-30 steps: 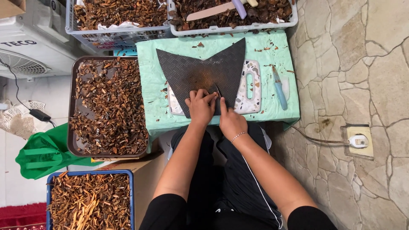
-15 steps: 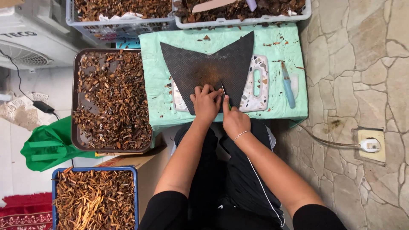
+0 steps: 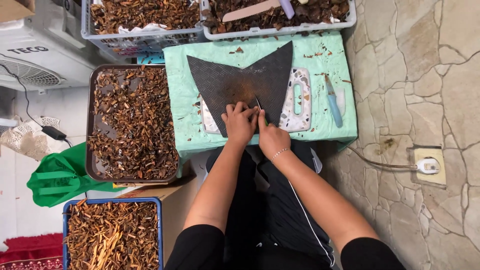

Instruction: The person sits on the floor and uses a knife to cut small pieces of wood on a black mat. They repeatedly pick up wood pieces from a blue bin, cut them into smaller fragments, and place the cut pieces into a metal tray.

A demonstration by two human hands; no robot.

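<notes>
While the left hand presses fingers down on a dark mat, the right hand is closed around a small knife, blade on the mat. Both sit on a green-covered table. One blue knife lies to the right. One brown tray and three crates of brown pieces surround it

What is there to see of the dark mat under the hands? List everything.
The dark mat is a flat, charcoal-black sheet with a fine diamond-textured surface, rubbery in look. Its far edge is cut into a deep V, leaving two pointed corners. A rusty-brown stain marks its middle. It lies on the green cloth, overlapping a speckled white cutting board. The left hand presses on its near edge; the right hand holds a small knife against it.
</notes>
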